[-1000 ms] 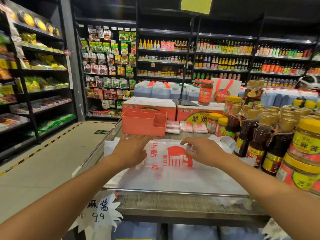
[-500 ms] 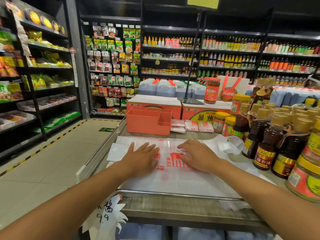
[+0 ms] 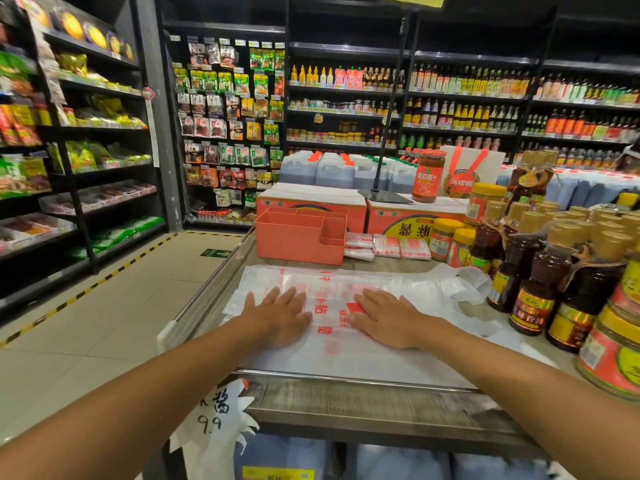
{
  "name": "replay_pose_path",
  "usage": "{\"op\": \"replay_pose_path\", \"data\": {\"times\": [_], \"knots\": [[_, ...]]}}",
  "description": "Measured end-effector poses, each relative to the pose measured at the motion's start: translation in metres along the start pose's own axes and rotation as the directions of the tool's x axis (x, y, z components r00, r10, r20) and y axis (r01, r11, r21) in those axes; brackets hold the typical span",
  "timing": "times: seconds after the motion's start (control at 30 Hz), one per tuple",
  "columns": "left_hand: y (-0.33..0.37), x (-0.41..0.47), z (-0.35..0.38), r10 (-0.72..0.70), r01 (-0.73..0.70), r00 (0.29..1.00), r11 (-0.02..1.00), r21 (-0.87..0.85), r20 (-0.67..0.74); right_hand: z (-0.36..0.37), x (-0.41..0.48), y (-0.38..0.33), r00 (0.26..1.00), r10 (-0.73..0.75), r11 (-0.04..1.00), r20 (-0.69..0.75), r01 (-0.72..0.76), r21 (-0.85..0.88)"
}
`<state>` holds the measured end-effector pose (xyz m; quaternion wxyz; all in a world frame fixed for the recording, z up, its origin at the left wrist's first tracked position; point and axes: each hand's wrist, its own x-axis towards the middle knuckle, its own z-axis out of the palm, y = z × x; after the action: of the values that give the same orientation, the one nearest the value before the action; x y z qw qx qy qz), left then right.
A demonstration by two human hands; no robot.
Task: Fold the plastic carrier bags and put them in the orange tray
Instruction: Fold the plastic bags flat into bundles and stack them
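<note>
A white plastic carrier bag [image 3: 332, 306] with red print lies flat on the display table, folded lengthwise, its handles trailing to the right. My left hand [image 3: 277, 315] presses flat on its left half, fingers spread. My right hand [image 3: 384, 317] presses flat on its right half. Neither hand grips anything. The orange tray [image 3: 301, 242], with several compartments, stands just beyond the bag and looks empty from here. Folded bags [image 3: 388, 245] lie in a row to the tray's right.
Dark sauce bottles [image 3: 540, 271] and yellow-lidded jars [image 3: 616, 344] crowd the table's right side. Orange cartons [image 3: 311, 202] and blue-grey jugs stand behind the tray. The table's metal rail [image 3: 346, 377] runs along the near edge. The aisle floor lies to the left.
Both hands slid toward me along the bag, from its far edge near the tray to its middle, pressing it flat. The folded-over top now lies flat.
</note>
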<state>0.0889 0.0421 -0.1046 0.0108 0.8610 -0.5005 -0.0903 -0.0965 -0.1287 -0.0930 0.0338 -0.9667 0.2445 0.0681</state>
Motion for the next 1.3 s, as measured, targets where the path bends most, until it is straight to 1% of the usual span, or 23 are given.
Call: {"op": "replay_pose_path", "data": {"times": [0.07,0.13,0.2,0.5,0.73,1.03,1.3], "knots": [[0.001,0.002,0.001,-0.005,0.005,1.000,1.000,0.016,0.005,-0.002,-0.005,-0.023,0.994,-0.112,0.994,-0.004,0.112,0.009],[0.001,0.005,0.002,-0.017,0.017,1.000,0.999,0.027,0.016,0.000,-0.009,-0.049,0.974,-0.225,0.972,0.029,0.223,0.074],[0.001,0.006,0.002,-0.024,0.022,0.999,0.999,0.040,0.028,0.004,-0.008,-0.063,0.966,-0.254,0.963,0.045,0.249,0.104],[0.000,0.008,0.003,-0.031,0.031,0.999,0.999,0.021,0.023,0.008,-0.017,-0.038,0.983,-0.153,0.987,0.103,0.146,0.066],[-0.004,0.011,0.005,-0.013,0.012,1.000,1.000,0.025,0.026,0.005,-0.042,0.011,0.990,-0.062,0.992,0.123,0.048,0.113],[-0.003,0.010,0.004,-0.002,0.001,1.000,0.999,0.042,0.028,0.008,-0.068,0.073,0.984,0.094,0.990,0.148,-0.108,0.089],[-0.001,0.009,0.002,-0.009,0.008,1.000,0.999,0.042,0.021,0.009,-0.068,0.080,0.988,0.124,0.991,0.093,-0.128,0.037]]}}
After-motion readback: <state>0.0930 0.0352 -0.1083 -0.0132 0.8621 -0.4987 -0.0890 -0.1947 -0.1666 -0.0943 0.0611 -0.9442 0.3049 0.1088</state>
